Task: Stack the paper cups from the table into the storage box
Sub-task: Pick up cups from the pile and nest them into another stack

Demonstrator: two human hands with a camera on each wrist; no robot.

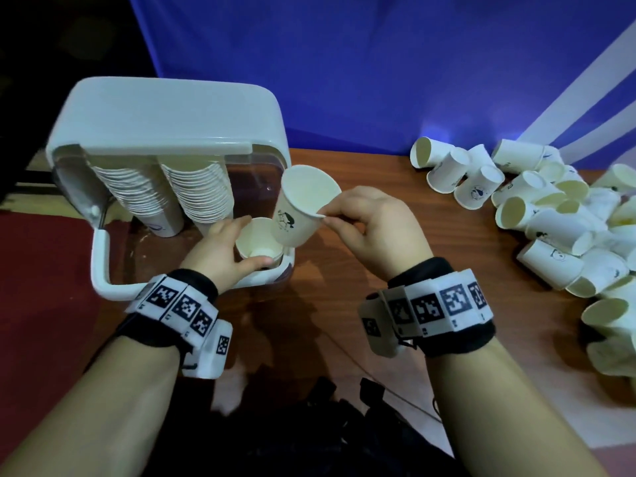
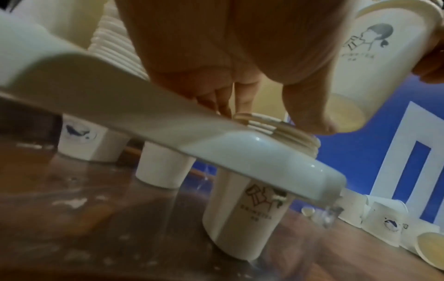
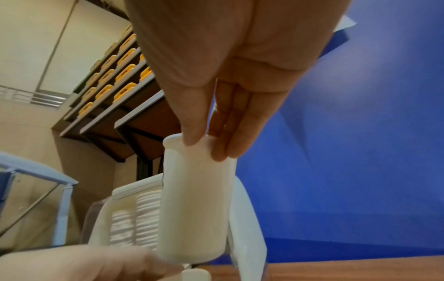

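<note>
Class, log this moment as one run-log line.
right hand: pinches paper cup by rim | left hand: steadies short stack in storage box | cup: not yet nested

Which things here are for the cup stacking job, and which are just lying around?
For the job:
- held cup, pinched by the right hand
- short stack, steadied by the left hand
- storage box with two tall stacks
- loose cups on the table

Just lying about:
- blue backdrop
- shelves with yellow items
</note>
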